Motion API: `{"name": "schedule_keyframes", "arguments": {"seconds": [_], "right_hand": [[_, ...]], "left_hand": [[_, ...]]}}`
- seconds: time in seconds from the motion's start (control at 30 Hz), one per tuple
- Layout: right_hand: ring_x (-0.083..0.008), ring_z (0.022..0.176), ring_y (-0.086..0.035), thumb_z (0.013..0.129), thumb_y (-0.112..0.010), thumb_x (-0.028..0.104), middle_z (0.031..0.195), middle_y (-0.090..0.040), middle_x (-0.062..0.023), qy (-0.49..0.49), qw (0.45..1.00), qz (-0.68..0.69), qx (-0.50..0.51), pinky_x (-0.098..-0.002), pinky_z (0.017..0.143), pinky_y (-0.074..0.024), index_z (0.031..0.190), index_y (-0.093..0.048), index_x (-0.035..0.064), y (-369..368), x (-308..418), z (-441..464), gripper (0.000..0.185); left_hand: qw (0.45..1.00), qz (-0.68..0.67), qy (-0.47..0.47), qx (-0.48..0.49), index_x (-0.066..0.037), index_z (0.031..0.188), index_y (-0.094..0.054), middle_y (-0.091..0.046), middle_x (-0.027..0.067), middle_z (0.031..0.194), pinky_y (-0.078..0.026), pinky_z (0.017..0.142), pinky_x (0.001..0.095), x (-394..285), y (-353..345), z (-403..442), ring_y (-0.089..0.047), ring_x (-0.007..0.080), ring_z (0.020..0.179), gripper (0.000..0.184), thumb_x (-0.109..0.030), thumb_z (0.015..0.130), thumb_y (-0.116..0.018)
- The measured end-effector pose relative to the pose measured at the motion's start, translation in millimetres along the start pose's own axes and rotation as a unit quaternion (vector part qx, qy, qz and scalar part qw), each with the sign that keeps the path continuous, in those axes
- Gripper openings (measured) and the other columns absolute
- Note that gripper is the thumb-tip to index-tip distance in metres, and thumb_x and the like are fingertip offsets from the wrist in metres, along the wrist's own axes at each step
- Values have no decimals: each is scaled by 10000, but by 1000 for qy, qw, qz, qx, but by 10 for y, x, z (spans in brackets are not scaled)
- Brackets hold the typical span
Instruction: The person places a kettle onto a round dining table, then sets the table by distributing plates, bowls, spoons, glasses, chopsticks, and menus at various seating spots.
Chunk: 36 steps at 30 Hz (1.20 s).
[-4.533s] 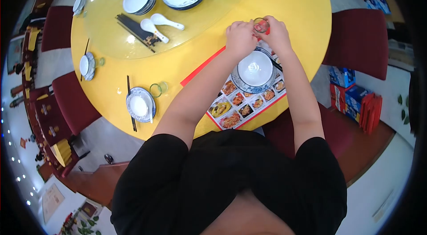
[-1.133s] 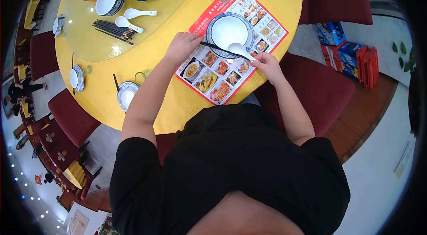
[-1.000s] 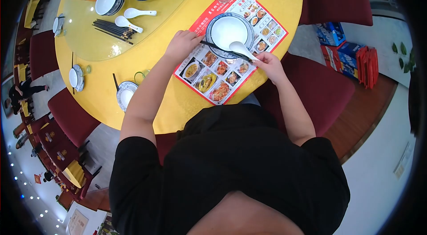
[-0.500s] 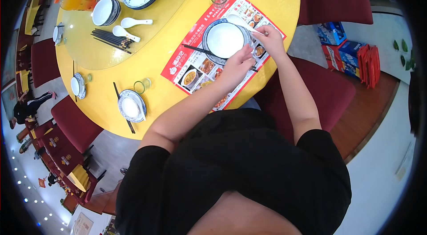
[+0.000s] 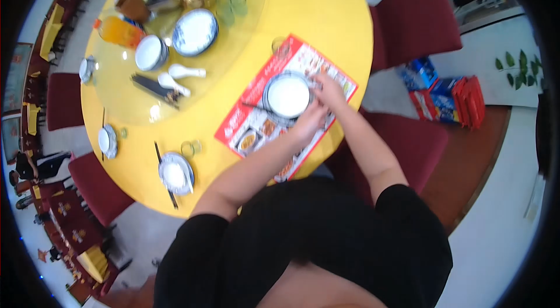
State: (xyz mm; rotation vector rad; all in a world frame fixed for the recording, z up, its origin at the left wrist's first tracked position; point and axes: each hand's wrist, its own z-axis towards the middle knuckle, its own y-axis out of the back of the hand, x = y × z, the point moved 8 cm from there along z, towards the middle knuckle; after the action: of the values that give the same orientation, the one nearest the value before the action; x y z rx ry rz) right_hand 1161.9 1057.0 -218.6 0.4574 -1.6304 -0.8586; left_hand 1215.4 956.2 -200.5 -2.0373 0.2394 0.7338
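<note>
A white bowl [image 5: 289,97] sits on a blue-patterned plate [image 5: 266,90] over a red-edged paper placemat [image 5: 233,127] printed with food pictures. At the bowl's right side my right hand [image 5: 329,92] is curled, its fingers closed near the rim. Just below it, my left hand [image 5: 310,123] is at the plate's lower right edge, close to the right hand. Blur and overlap hide the left fingertips and whatever is between the right fingers. Dark chopsticks [image 5: 254,105] rest across the plate's left rim. A drinking glass [image 5: 281,46] stands at the placemat's upper corner.
The turntable holds stacked bowls [image 5: 150,53], plates [image 5: 195,32], white spoons [image 5: 186,71], bundled chopsticks [image 5: 153,91] and an orange drink bottle [image 5: 119,32]. Another place setting [image 5: 175,173] is at left. Maroon chairs [image 5: 414,22] ring the table; red and blue packages [image 5: 449,101] stand at right.
The view has tilted, so the table sits lower and more turntable shows. My left hand has moved closer to my right. The white spoon that my right hand pinched earlier is no longer distinct.
</note>
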Motion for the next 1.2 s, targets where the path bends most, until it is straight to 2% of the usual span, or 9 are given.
{"name": "schedule_keyframes", "arguments": {"seconds": [0.1, 0.2, 0.37, 0.5, 0.67, 0.8, 0.97, 1.07, 1.2], "right_hand": [[-341, 1038, -554, 725, -718, 134, 1063, -565, -160, 45, 998, -38, 12, -390, 881, -460, 1092, -599, 72, 171, 299, -271, 391], [-301, 927, -595, 743, -703, 110, 1092, -541, -161, 43, 998, -36, -37, -368, 823, -486, 1155, -549, 64, 626, 685, -663, 442], [-302, 924, -600, 761, -680, 92, 1149, -494, -155, 2, 983, 102, -152, -373, 809, -502, 1191, -494, 49, 1739, 1333, -1872, 470], [-246, 886, -602, 765, -654, 45, 1127, -488, -128, 20, 964, -22, -266, -336, 754, -512, 1150, -510, 48, 2621, 1719, -3252, 411], [-295, 959, -544, 732, -633, 9, 1067, -505, -144, -3, 881, -175, -440, -353, 814, -458, 1053, -556, 47, 3538, 1326, -4736, 333], [-249, 801, -504, 724, -617, -5, 933, -501, -108, -85, 871, -34, -483, -335, 710, -438, 986, -552, 51, 3803, 508, -5407, 276], [-129, 659, -504, 762, -613, -18, 923, -500, -74, -41, 900, 135, -413, -255, 570, -426, 992, -580, 45, 3620, -374, -5674, 240], [-93, 623, -490, 781, -597, -25, 892, -499, -58, -1, 896, 240, -373, -229, 542, -408, 993, -573, 35, 4049, -967, -5991, 221], [-71, 619, -467, 792, -574, -40, 890, -495, -44, -99, 861, 314, -386, -210, 549, -392, 972, -575, 31, 4624, -2292, -6295, 193]], "left_hand": [[992, 6, 66, -106, -121, 1379, -345, -526, -18, 1046, -411, 856, 263, 65, -137, -635, -502, 78, 934, 463, -232, 957, -499], [990, 53, 93, -96, -46, 1459, -235, -526, 68, 1278, -345, 1001, 317, -89, -519, -1298, -440, 202, 1240, 635, -305, 948, -511], [994, 71, 60, -48, -45, 1369, -406, -545, 64, 1286, -382, 970, 307, -114, -978, -2240, -511, 168, 1160, 463, -284, 975, -448], [999, 50, -6, 5, -49, 1255, -522, -568, 48, 1260, -405, 926, 285, 136, -1172, -2619, -533, 128, 1130, 371, -288, 983, -441], [973, 215, 20, 78, -55, 1199, -568, -597, 43, 1182, -412, 920, 276, 712, -2142, -2945, -550, 118, 1080, 303, -227, 985, -440], [907, 381, -3, 181, -29, 1233, -538, -575, 83, 1177, -409, 943, 275, 1587, -2926, -2722, -542, 150, 1073, 345, -164, 917, -572], [707, 644, -251, 154, -2, 1367, -340, -354, 231, 1381, -309, 1078, 403, 2367, -4216, -2158, -348, 335, 1312, 714, -237, 801, -707], [678, 670, -289, 82, 24, 1376, -301, -306, 275, 1397, -269, 1098, 445, 2888, -4764, -1563, -292, 402, 1330, 858, -286, 718, -756], [574, 790, -214, -12, -32, 1402, -289, -232, 252, 1451, -294, 1076, 488, 3166, -5531, -1182, -288, 483, 1300, 885, -261, 692, -766]]}}
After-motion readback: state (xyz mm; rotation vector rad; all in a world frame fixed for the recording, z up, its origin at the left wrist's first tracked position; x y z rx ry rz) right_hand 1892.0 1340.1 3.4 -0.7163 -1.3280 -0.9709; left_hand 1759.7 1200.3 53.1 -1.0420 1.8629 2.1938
